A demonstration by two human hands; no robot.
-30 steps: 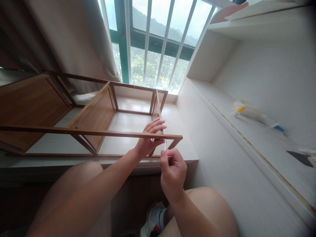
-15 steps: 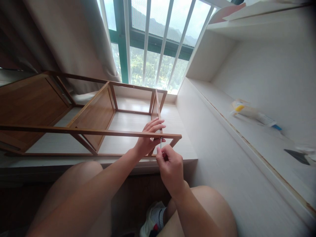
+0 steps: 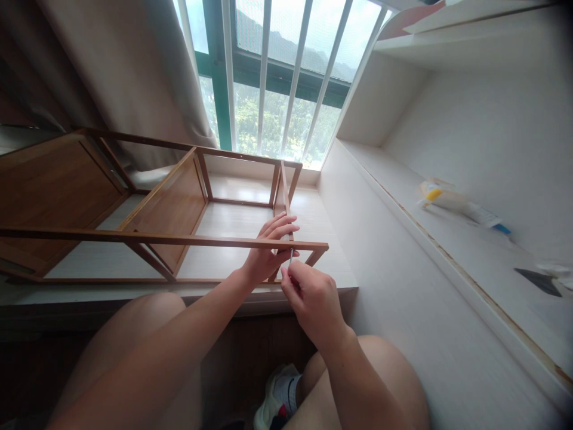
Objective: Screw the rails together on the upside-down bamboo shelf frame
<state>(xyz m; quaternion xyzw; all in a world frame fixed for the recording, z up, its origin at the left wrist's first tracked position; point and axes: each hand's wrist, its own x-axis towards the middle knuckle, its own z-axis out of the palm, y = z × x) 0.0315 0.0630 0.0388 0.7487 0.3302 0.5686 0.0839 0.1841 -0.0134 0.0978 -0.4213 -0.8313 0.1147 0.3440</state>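
A brown wooden shelf frame point(image 3: 179, 240) lies on its side on a white desk point(image 3: 224, 224). My left hand point(image 3: 266, 251) grips the frame's near right corner, fingers wrapped over the top rail. Just below that corner, my right hand point(image 3: 311, 295) is closed in a pinch on a thin metal tool point(image 3: 290, 255), perhaps a hex key. The tool's tip points up at the underside of the rail. Both of my knees show below the desk edge.
A white built-in shelf point(image 3: 447, 251) runs along the right, with a yellow and white tube point(image 3: 456, 203) and a dark flat piece point(image 3: 537, 280) on it. A barred window point(image 3: 286, 77) and a beige curtain point(image 3: 134, 71) stand behind. A white shoe point(image 3: 277, 400) is on the floor.
My right hand has moved up and left, bringing the thin tool from below the rail up against the frame's corner. The left hand has kept its grip on the rail.
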